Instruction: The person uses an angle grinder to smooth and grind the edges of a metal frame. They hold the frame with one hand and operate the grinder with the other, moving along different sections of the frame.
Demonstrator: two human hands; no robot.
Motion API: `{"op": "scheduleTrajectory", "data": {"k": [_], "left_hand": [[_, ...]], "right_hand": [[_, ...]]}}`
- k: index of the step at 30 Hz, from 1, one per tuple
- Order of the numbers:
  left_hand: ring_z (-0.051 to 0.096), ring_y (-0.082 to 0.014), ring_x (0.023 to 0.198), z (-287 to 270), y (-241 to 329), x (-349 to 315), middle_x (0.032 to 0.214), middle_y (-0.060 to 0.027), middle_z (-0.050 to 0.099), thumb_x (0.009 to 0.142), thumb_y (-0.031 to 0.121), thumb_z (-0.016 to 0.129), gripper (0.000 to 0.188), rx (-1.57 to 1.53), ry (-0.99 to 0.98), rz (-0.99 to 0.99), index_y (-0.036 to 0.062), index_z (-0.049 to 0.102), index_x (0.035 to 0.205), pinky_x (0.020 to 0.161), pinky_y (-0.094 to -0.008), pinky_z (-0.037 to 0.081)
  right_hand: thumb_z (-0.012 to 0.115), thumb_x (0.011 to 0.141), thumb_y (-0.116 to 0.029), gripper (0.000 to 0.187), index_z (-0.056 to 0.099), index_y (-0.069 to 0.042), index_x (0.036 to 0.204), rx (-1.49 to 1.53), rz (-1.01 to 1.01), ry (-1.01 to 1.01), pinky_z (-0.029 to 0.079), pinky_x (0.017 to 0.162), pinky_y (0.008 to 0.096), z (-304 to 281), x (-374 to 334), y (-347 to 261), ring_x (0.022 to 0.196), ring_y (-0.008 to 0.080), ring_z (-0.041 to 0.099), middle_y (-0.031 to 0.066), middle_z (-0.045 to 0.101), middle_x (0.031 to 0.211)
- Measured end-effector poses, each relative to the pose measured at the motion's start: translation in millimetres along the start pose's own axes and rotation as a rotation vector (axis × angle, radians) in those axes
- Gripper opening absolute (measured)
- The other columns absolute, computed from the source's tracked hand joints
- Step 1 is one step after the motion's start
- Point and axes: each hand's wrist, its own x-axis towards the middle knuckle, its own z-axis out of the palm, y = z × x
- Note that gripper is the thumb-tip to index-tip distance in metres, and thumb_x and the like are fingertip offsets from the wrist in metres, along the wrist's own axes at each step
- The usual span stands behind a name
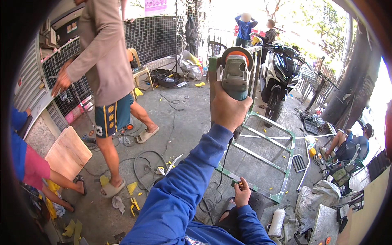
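Nearest, left hand (229,109) grips a raised green grinder (236,75); right hand (242,193) pinches the metal frame (269,159) on the floor.

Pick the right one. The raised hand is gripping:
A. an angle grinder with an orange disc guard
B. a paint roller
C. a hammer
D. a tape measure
A: the left hand is wrapped around the grey-green angle grinder, its orange guard on top.

Colours around the angle grinder (236,73)

I see grinder grey-green, orange disc guard; my sleeve (192,179) on it bright blue; metal frame (267,141) below it green-silver; scooter (279,73) right of it black-white; bystander's shorts (111,116) left, teal with yellow stripes.
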Motion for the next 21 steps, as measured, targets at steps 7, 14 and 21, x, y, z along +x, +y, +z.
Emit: {"op": "scheduleTrajectory", "data": {"k": [7, 14, 21], "left_hand": [[0.066, -0.0373, 0.083, 4, 1, 5, 0.093, -0.0202, 0.066, 0.067, 0.018, 0.077, 0.055, -0.018, 0.03, 0.042, -0.001, 0.047, 0.108, 0.078, -0.043, 0.053], [0.062, -0.0315, 0.088, 5, -1, 3, 0.1, -0.0182, 0.059, 0.064, 0.013, 0.075, 0.05, -0.127, -0.007, -0.017, -0.002, 0.049, 0.104, 0.08, -0.0414, 0.051], [0.058, -0.0336, 0.092, 12, -8, 9, 0.104, -0.0186, 0.054, 0.063, 0.016, 0.077, 0.048, -0.03, 0.066, 0.16, -0.0023, 0.051, 0.099, 0.081, -0.0429, 0.049]], "right_hand": [[0.065, 0.09, 0.002, 0.044, 0.054, 0.002, 0.132, 0.098, 0.03, 0.01, 0.051, 0.079, 0.025, 1, 2, 5, 0.09, 0.0123, 0.062, 0.0032, 0.062, 0.102], [0.068, 0.09, -0.007, 0.045, 0.055, 0.0, 0.132, -0.036, 0.035, -0.022, 0.052, 0.085, 0.0296, 3, 3, 10, 0.099, 0.0171, 0.064, 0.0066, 0.063, 0.107], [0.069, 0.089, -0.007, 0.045, 0.056, 0.0, 0.132, -0.018, 0.049, -0.039, 0.052, 0.083, 0.0287, 8, 5, 12, 0.096, 0.0161, 0.065, 0.0081, 0.066, 0.102]]}}
